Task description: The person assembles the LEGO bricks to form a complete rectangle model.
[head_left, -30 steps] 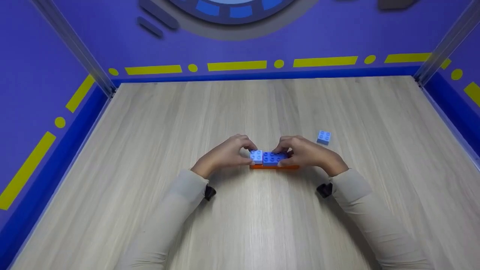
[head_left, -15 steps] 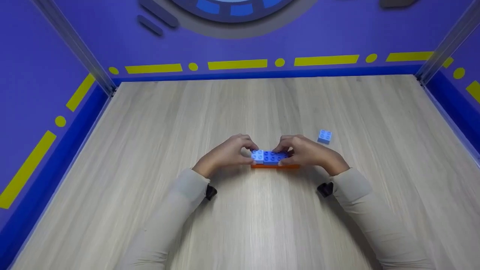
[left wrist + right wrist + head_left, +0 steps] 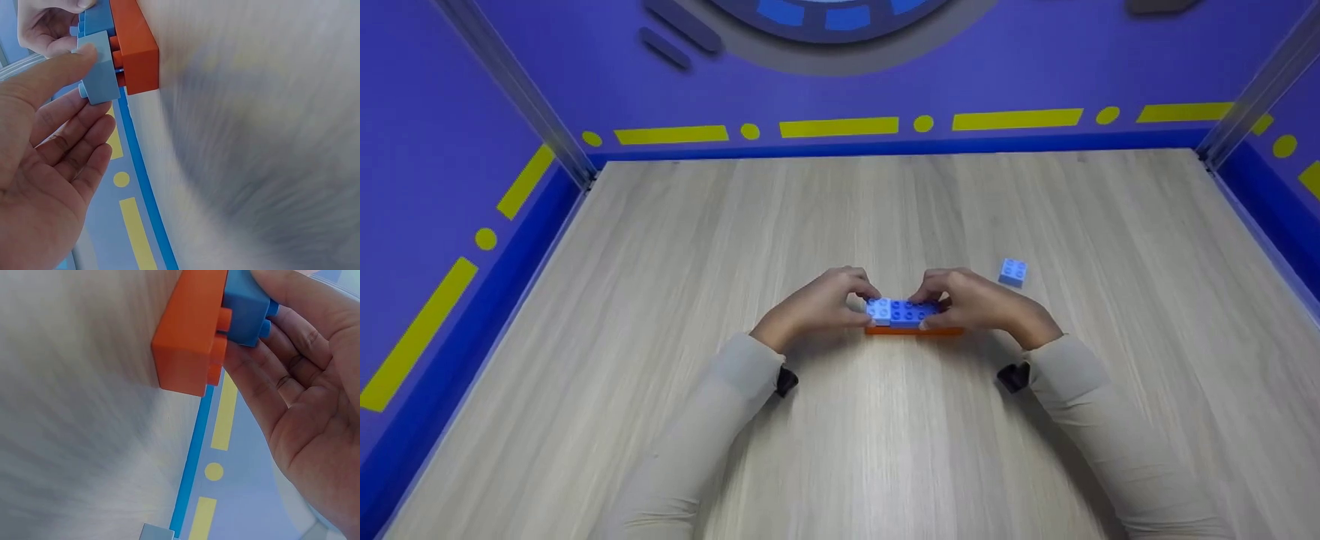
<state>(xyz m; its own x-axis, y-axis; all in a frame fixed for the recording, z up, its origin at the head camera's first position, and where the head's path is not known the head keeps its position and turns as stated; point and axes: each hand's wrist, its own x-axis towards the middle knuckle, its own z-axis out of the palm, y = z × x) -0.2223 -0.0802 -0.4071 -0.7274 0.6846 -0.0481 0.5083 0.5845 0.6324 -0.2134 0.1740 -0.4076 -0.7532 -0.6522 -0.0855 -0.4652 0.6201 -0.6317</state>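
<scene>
A long orange brick [image 3: 915, 331] lies on the table in front of the person. My left hand [image 3: 829, 304] pinches a light blue brick [image 3: 100, 70] between thumb and fingers over the orange brick's left end. Orange studs show in the slit beneath it in the left wrist view. Right beside it is a longer, darker blue brick [image 3: 906, 313] on top of the orange one, pinched by my right hand [image 3: 971, 301]. Bare studs stick out at the orange brick's right end in the right wrist view, past the blue brick [image 3: 244, 306].
A second light blue brick [image 3: 1013, 272], with its studs up, sits on the wooden table [image 3: 780, 210] behind the right hand. Purple panels with yellow marks, such as the back wall [image 3: 840, 97], enclose the table at the back and both sides.
The light blue brick has come closer against the darker blue one, and the thin gap between them has narrowed. Both hands keep their grips. The whole view has drifted slightly.
</scene>
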